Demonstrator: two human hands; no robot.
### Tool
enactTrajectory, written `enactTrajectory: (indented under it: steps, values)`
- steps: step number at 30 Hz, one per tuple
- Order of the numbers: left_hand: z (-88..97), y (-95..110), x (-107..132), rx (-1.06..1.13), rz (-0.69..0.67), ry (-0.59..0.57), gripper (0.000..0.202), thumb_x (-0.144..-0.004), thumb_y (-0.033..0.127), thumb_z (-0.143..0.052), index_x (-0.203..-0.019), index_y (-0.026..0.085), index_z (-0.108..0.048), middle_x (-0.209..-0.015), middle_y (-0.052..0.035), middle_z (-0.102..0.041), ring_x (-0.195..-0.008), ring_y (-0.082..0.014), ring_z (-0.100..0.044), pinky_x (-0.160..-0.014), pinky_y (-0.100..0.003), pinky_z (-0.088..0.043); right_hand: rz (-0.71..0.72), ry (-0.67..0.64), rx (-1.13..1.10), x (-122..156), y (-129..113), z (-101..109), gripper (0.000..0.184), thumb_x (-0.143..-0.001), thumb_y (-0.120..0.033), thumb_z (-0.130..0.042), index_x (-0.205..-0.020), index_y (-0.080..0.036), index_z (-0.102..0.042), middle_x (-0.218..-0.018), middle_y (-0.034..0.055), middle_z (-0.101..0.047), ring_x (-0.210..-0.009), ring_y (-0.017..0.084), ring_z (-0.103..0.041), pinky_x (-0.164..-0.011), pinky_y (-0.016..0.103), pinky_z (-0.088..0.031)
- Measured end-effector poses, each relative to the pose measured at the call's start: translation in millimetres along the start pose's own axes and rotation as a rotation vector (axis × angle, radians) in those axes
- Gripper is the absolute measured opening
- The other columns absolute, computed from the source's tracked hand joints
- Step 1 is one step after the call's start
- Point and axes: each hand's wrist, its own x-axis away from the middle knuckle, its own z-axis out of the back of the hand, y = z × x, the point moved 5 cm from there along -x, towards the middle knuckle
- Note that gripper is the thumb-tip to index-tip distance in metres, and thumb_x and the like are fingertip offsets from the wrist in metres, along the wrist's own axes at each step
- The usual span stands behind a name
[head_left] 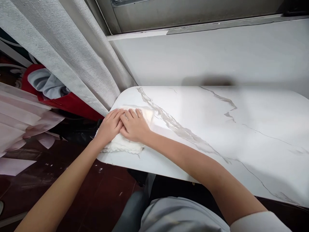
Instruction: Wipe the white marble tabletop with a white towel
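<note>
A white folded cloth [125, 145] lies on the left end of a white marble-patterned table [217, 129]. Both hands press flat on it. My left hand [109, 125] lies with fingers stretched out over the cloth's left part. My right hand [134, 126] rests beside it, fingers extended and partly overlapping the left hand's fingers. Most of the cloth is hidden under the hands; its wavy edge shows near the table's front edge.
A grey curtain [72, 58] hangs at the left, touching the table's rounded corner. A white wall [217, 54] stands behind the table. A red object with grey cloth [48, 87] and pale fabric [21, 119] sit at the left above a dark red floor [96, 193].
</note>
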Motion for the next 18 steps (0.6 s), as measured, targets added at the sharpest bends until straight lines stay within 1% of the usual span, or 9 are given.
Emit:
enactTrajectory:
  steps: [4, 8, 10, 13, 16, 18]
  values:
    - [-11.7, 1, -47, 0.047, -0.025, 0.042, 0.047, -0.097, 0.033, -0.028, -0.135, 0.021, -0.053, -0.140, -0.0091, -0.058, -0.135, -0.0272, -0.047, -0.118, -0.048, -0.033, -0.041, 0.008, 0.020, -16, 37, 4, 0.037, -0.097, -0.028, -0.041, -0.127, -0.012, -0.056, -0.135, 0.0148, -0.059, -0.128, 0.031, -0.047, -0.117, 0.050, -0.028]
    - [-22.3, 1, -98, 0.127, -0.036, 0.075, 0.046, -0.092, 0.030, -0.033, -0.129, 0.021, -0.058, -0.136, -0.0078, -0.062, -0.131, -0.0245, -0.051, -0.116, -0.044, -0.036, -0.159, 0.017, 0.057, -30, 75, 9, 0.038, -0.098, -0.027, -0.039, -0.130, -0.012, -0.054, -0.138, 0.0157, -0.056, -0.138, 0.032, -0.039, -0.119, 0.053, -0.024]
    - [-27.1, 2, -121, 0.153, -0.050, 0.071, 0.047, -0.089, 0.030, -0.034, -0.128, 0.021, -0.059, -0.134, -0.0073, -0.063, -0.129, -0.0238, -0.052, -0.115, -0.042, -0.036, -0.216, 0.021, 0.075, -37, 90, 11, 0.040, -0.099, -0.026, -0.039, -0.133, -0.011, -0.053, -0.139, 0.0158, -0.055, -0.141, 0.033, -0.037, -0.120, 0.054, -0.022]
    - [-32.5, 3, -149, 0.165, -0.058, 0.080, 0.047, -0.087, 0.030, -0.036, -0.125, 0.021, -0.062, -0.132, -0.0069, -0.065, -0.128, -0.0242, -0.054, -0.114, -0.040, -0.037, -0.262, 0.035, 0.097, -46, 109, 13, 0.041, -0.099, -0.025, -0.038, -0.134, -0.011, -0.054, -0.139, 0.0150, -0.055, -0.141, 0.033, -0.037, -0.120, 0.053, -0.021]
    - [-36.8, 2, -171, 0.146, -0.003, 0.101, 0.048, -0.086, 0.029, -0.038, -0.125, 0.019, -0.063, -0.134, -0.0088, -0.064, -0.129, -0.0262, -0.053, -0.114, -0.041, -0.036, -0.288, 0.066, 0.125, -54, 126, 16, 0.039, -0.099, -0.024, -0.036, -0.131, -0.012, -0.057, -0.138, 0.0140, -0.056, -0.141, 0.033, -0.037, -0.120, 0.052, -0.020]
    - [-39.3, 0, -183, 0.126, 0.078, 0.105, 0.049, -0.087, 0.030, -0.038, -0.129, 0.017, -0.062, -0.138, -0.0104, -0.061, -0.131, -0.0277, -0.051, -0.114, -0.042, -0.035, -0.310, 0.085, 0.143, -60, 136, 17, 0.038, -0.099, -0.022, -0.036, -0.127, -0.012, -0.059, -0.136, 0.0137, -0.058, -0.140, 0.034, -0.038, -0.120, 0.052, -0.020]
